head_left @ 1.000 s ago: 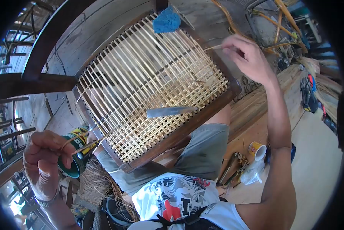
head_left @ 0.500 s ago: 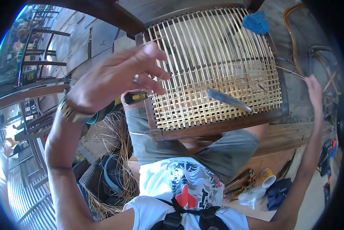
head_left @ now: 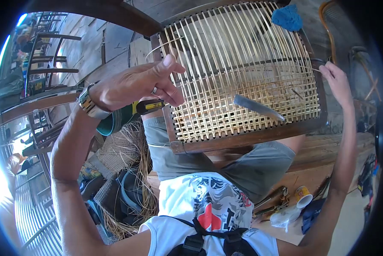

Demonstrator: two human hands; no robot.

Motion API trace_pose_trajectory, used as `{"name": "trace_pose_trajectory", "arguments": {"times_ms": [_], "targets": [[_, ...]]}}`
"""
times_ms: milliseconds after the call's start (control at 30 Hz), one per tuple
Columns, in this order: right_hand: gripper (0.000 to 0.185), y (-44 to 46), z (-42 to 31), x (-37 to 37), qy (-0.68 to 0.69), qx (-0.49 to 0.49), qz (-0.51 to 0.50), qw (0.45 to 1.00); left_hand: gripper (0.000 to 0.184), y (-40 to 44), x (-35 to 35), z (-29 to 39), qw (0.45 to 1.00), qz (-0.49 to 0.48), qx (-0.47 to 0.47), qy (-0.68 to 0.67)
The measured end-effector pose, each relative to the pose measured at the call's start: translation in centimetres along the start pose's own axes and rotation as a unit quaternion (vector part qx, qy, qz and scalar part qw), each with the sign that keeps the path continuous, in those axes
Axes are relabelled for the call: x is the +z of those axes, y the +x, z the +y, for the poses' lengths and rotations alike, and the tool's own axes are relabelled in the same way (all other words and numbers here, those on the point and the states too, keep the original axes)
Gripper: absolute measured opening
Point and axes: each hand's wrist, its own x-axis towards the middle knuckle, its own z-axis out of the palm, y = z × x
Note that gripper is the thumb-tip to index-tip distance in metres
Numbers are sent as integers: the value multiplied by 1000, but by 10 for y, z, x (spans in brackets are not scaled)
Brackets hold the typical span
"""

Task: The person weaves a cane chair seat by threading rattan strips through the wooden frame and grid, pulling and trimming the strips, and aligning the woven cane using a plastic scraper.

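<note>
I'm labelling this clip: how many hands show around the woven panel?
2. The left hand is at the woven panel's left edge; the right hand is just beyond its right edge, pinching a thin strand. Both show clearly.

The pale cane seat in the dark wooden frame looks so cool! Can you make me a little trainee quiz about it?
1. Pick one: where does the lumpy, bright blue, sponge-like pad rest?
A) far right corner
B) near left corner
C) middle
2. True or false: the person's bare right hand pinches a thin, pale cane strand.
3. Short answer: which part of the pale cane seat shows a closely woven grid, the near or the far?

Key:
1. A
2. True
3. The near part, where the flat, grey, blade-shaped tool lies.
</note>
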Motion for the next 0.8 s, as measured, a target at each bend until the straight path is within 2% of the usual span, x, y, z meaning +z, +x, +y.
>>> {"name": "trace_pose_trajectory", "arguments": {"times_ms": [67, 100, 133, 167, 200, 233, 300, 333, 400, 467, 533, 600, 667, 733, 800], "targets": [[37, -6, 18, 7, -3, 18, 31, 999, 84, -4, 3, 6, 1000, 25, -18, 5], [36, -9, 31, 8, -6, 35, 58, 998, 85, -2, 0, 2, 991, 46, -11, 125], [36, -14, 56, 3, -7, 32, 60, 998, 90, -1, -2, -1, 978, 50, -34, 199], [35, -20, 90, -5, -4, 53, 104, 993, 98, 0, -3, -5, 959, 51, -58, 271], [33, -24, 112, -10, 0, 75, 146, 986, 98, 2, -2, -8, 960, 52, -58, 269], [33, -25, 119, -13, -1, 75, 144, 987, 101, 4, -1, -10, 952, 39, -71, 295], [33, -25, 133, -19, -94, 61, 121, 986, 108, 8, -7, -13, 942, 11, -76, 326], [33, -22, 126, -17, -95, 63, 120, 986, 108, 12, -8, -13, 942, 9, -75, 326], [36, -11, 80, -6, -3, 76, 44, 996, 108, 15, -8, -10, 949, 32, -109, 295], [39, -6, 33, 6, -18, 53, 32, 998, 112, 14, -3, -6, 949, 41, -98, 298], [39, -2, -1, 16, 32, 32, -16, 999, 113, 11, 1, 1, 934, 31, -115, 336], [37, 0, -15, 16, 60, 10, -10, 998, 114, 13, 0, -7, 939, 39, -110, 324], [36, 2, -14, 13, -17, 27, 14, 999, 114, 13, 1, -7, 943, 47, -104, 312], [37, -2, -13, 17, 0, 5, 44, 999, 116, 15, 3, -1, 940, 35, -102, 323], [38, -4, 9, 19, 12, 49, 97, 994, 116, 14, 3, 0, 940, 26, -104, 323]]}}
